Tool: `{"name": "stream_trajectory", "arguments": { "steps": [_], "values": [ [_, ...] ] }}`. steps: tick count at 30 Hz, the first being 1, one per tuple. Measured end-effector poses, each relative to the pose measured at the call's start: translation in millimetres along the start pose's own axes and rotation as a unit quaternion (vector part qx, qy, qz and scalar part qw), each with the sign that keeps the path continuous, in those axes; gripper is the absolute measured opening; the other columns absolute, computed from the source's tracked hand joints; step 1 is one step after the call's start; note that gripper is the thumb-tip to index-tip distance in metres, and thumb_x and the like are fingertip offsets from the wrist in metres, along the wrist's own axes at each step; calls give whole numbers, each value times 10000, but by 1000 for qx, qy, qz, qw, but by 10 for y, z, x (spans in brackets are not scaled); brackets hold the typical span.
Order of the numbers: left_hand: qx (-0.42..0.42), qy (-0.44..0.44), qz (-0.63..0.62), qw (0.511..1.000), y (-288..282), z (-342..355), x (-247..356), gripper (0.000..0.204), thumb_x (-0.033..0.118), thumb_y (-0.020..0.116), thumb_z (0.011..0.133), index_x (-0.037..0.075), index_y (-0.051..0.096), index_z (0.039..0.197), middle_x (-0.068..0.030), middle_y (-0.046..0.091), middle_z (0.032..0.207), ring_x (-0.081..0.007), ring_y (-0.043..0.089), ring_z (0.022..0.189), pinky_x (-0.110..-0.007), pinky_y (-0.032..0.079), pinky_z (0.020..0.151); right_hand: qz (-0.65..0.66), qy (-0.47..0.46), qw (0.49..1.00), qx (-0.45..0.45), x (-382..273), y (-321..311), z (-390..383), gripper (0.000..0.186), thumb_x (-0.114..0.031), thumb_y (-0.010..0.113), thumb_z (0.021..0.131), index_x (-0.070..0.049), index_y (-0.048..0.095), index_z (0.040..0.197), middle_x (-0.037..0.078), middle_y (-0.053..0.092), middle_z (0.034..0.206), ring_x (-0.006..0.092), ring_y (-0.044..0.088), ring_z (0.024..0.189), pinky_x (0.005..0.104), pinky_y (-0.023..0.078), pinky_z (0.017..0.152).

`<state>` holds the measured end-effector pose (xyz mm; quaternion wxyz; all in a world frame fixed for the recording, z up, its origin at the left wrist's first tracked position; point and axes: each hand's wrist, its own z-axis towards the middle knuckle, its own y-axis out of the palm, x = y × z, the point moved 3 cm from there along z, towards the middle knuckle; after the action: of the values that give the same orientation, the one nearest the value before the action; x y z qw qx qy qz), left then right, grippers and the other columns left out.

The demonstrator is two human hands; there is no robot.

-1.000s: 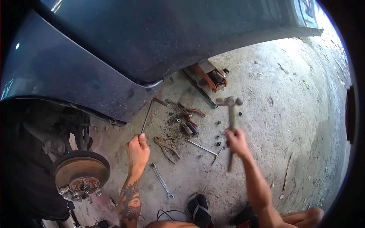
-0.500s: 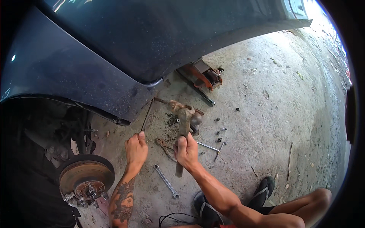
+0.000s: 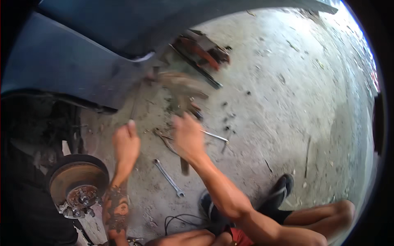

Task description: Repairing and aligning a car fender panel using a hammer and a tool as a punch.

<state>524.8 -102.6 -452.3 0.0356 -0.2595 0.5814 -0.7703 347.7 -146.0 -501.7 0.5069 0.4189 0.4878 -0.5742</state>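
My left hand [image 3: 126, 146] is closed round a thin dark metal rod [image 3: 135, 102], which points up toward the car's lower body edge. A short rusty piece [image 3: 153, 74] sits crosswise at its top end; blur hides how they join. My right hand [image 3: 189, 138] grips a hammer [image 3: 184, 167] by its handle. The smeared hammer head lies right beside the rusty piece, and I cannot tell whether they touch. Below my hands, pliers [image 3: 166, 141] and a combination wrench [image 3: 169, 177] lie on the concrete.
The dark blue car body [image 3: 78, 67] overhangs the upper left. A bare brake disc [image 3: 78, 176] stands at lower left. An orange floor jack [image 3: 203, 49] is by the car. A chrome T-shaped tool [image 3: 215, 136] and several small dark sockets [image 3: 225, 119] lie right of my hands.
The hammer head has swung left to the rusty piece at the rod's top. The view has shifted, so the car, floor and tools appear higher and farther left.
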Motion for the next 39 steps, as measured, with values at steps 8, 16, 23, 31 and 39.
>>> {"name": "stream_trajectory", "arguments": {
  "steps": [8, 16, 23, 31, 39],
  "values": [
    [25, 88, 56, 994, -192, -171, 96, 566, 400, 369, 964, -59, 504, 660, -201, 473, 553, -357, 450, 520, -429, 340, 528, 393, 38, 915, 87, 310, -452, -276, 446, -437, 506, 908, -54, 478, 681, 26, 446, 484, 128, 441, 367, 278, 348, 328],
    [-42, -8, -59, 997, -157, -279, 221, 417, 290, 429, 971, 3, 459, 670, 27, 321, 546, -56, 313, 524, -261, 234, 465, 32, 204, 976, 61, 1103, -1485, 382, 361, -356, 509, 937, -66, 472, 726, -37, 418, 514, 56, 389, 377, 225, 311, 341],
    [33, -43, -99, 994, 125, -279, 178, 361, 285, 434, 977, 51, 443, 702, 60, 333, 573, -18, 284, 492, -204, 195, 437, 91, 278, 955, 36, 1507, -1611, 253, 352, -378, 480, 947, -79, 452, 763, -44, 403, 513, 44, 369, 376, 212, 298, 339],
    [52, -28, -25, 998, 86, -149, 95, 382, 267, 406, 983, 31, 419, 682, 34, 325, 569, -60, 301, 519, -243, 234, 463, 118, 265, 954, -74, 1474, -1193, 95, 335, -370, 487, 945, -83, 443, 777, -43, 410, 528, 43, 376, 397, 208, 316, 349],
    [76, 8, -15, 997, 22, -109, 147, 386, 278, 407, 987, 53, 410, 674, 56, 319, 601, -40, 286, 537, -211, 241, 473, 119, 242, 954, -133, 1160, -890, 51, 396, -346, 547, 921, -16, 483, 711, -17, 407, 549, 77, 358, 532, 285, 319, 456]
  ]
}}
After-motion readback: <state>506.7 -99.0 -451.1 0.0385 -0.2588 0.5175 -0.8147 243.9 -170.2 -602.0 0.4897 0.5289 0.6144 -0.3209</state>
